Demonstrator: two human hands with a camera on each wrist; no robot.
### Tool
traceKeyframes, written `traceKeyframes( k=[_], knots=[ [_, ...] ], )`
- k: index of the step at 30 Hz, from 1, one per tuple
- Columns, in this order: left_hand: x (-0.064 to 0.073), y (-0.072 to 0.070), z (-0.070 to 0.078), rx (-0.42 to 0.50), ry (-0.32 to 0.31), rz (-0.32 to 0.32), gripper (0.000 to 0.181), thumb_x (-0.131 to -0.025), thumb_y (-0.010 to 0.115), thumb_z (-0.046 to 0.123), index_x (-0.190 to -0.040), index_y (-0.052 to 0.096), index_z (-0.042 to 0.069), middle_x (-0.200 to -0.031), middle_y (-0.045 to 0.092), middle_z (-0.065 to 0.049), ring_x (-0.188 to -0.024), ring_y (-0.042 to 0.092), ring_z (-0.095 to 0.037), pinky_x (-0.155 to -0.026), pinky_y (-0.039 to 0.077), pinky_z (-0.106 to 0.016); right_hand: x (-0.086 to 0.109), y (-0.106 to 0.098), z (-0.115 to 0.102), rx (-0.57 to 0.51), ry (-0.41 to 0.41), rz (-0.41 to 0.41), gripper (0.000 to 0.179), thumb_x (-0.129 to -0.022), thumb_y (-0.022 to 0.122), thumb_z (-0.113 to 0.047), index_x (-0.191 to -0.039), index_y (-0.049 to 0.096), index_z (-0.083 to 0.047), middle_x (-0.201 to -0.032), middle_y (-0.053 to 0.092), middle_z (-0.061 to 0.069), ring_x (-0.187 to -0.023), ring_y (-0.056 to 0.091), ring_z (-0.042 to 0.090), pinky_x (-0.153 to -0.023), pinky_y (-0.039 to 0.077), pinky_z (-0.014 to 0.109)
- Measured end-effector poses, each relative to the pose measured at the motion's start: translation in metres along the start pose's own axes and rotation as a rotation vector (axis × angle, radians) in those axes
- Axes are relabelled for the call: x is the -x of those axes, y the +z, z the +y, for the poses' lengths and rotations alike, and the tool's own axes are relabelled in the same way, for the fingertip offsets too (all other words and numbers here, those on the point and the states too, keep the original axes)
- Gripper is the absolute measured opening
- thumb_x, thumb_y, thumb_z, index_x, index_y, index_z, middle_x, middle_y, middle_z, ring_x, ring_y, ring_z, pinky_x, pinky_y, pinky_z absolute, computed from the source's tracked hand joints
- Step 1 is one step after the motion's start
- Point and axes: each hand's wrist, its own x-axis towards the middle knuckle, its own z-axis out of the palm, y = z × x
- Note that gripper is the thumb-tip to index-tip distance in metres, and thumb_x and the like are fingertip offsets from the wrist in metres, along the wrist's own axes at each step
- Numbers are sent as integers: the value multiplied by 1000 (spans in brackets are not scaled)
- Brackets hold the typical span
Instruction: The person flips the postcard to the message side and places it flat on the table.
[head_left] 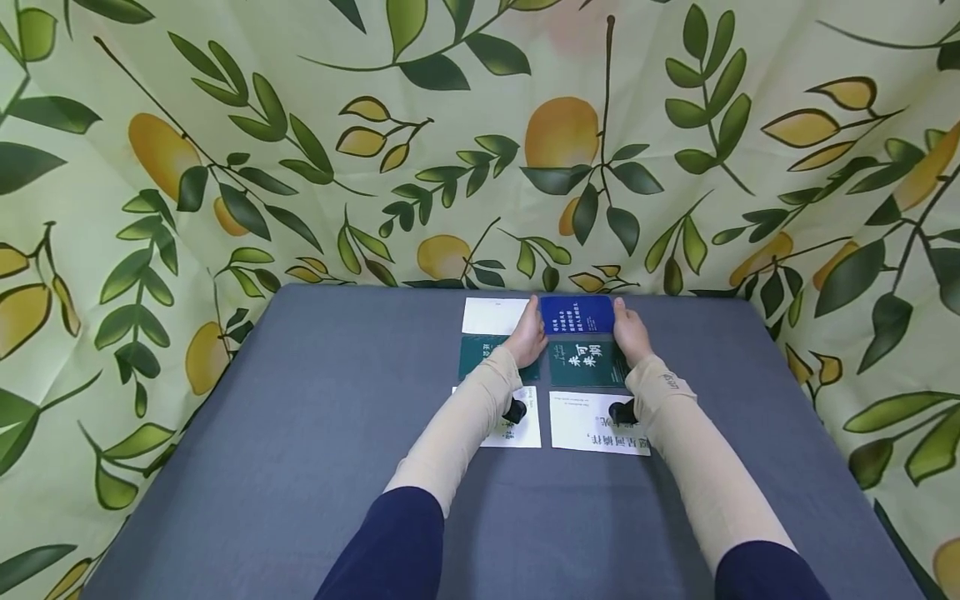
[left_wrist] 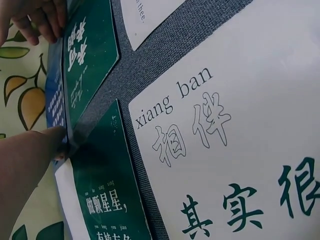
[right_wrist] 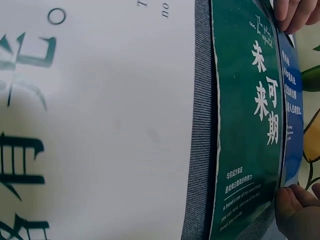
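A blue card [head_left: 579, 315] with white lettering lies at the back of the table between the two hands. My left hand [head_left: 527, 335] holds its left edge, with the thumb at the near corner. The right hand [head_left: 633, 335] grips the opposite edge, fingertips at the far corner. Just in front is a dark green card [head_left: 573, 364] with large white characters. Left of it lies another green card [left_wrist: 107, 180], partly covered by my left hand and wrist in the head view. A white card [head_left: 491, 315] sits behind that one, next to the left hand.
Nearer the body lie two white cards with printed characters, the right one [head_left: 585, 421] and the left one [head_left: 528, 425], both partly under the wrists. A grey cloth covers the table [head_left: 300, 433]. Behind its back edge hangs a leaf-and-fruit patterned curtain [head_left: 465, 192].
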Motion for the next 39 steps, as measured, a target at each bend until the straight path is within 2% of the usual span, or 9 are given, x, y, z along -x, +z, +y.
traceKeyframes(
  k=[7,11,15,19,24,28,34,37,39],
  knots=[
    [-2,-2,2,56,-2,31,70,-98,14,54,-150,-1,10,-158,0,-14,-146,3,-28,-119,12,-39,0,-3,0,-86,47,8,76,-97,12,-54,-144,24,5,-143,34,26,-132,32,37,-114,22,47],
    [0,-1,4,66,0,43,70,-97,15,55,-151,2,11,-157,4,-18,-146,5,-30,-118,14,-42,-3,-2,3,-185,63,51,64,-100,21,-43,-143,28,5,-138,38,25,-124,37,34,-110,28,44],
    [2,0,6,69,-3,48,71,-97,16,55,-151,5,10,-156,6,-20,-146,8,-31,-118,15,-42,-5,-2,7,-263,94,94,56,-101,27,-33,-142,31,5,-131,43,22,-109,43,26,-98,35,34],
    [3,-2,9,62,4,69,69,-97,18,54,-151,9,11,-156,11,-19,-145,12,-31,-117,17,-43,-7,-2,8,-298,112,110,53,-101,29,-31,-140,34,4,-123,48,16,-96,44,15,-83,37,21],
    [4,-2,12,25,19,79,70,-97,18,54,-150,12,10,-155,16,-18,-144,16,-29,-116,20,-45,-7,-2,5,-329,92,128,49,-100,30,-31,-133,41,3,-101,46,4,-83,42,10,-72,35,17],
    [3,-2,13,-3,31,91,71,-97,18,54,-150,12,7,-155,16,-14,-144,16,-26,-115,21,-46,-4,-1,1,-327,63,143,45,-100,29,-31,-127,46,1,-96,45,1,-84,42,10,-75,33,19],
    [5,-3,15,-58,69,87,64,-98,16,50,-151,4,17,-158,11,-5,-146,9,-24,-115,19,-49,1,3,-6,-328,20,155,38,-101,30,-33,-110,48,-2,-92,42,2,-86,39,12,-80,29,24],
    [8,-3,15,-85,83,80,63,-99,15,49,-151,5,16,-158,12,-5,-146,9,-24,-116,17,-48,3,4,-8,-335,11,148,44,-101,27,-37,-122,50,-5,-105,47,6,-97,41,16,-92,32,28],
    [10,-4,15,-116,89,80,63,-99,13,49,-151,8,13,-158,14,-5,-146,10,-24,-117,15,-46,4,4,-9,-332,9,143,51,-101,25,-41,-137,44,-10,-122,47,9,-110,42,19,-103,30,32]
  ],
)
